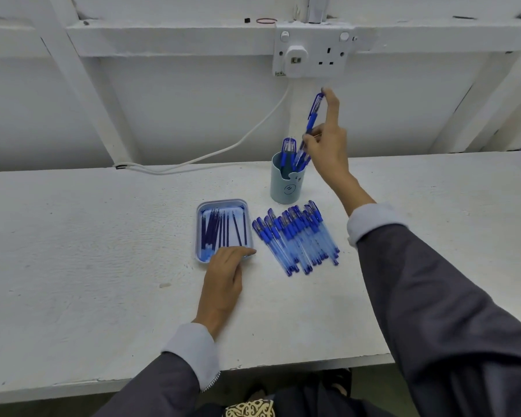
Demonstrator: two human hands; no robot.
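Blue pen (312, 118): pinched in your right hand (325, 152) above the cup (286, 188); your left hand (223, 278) rests open-fingered on the tray (223, 203) edge.

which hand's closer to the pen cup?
Right. The right hand holds a blue pen just above the rim of the pen cup; the left hand rests on the near edge of the refill tray, nearer the person.

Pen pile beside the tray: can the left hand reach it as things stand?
Probably yes. The left hand rests empty on the near rim of the tray; the pen pile lies just to its right, nothing between. The right hand holds a pen up over the cup, clear of it.
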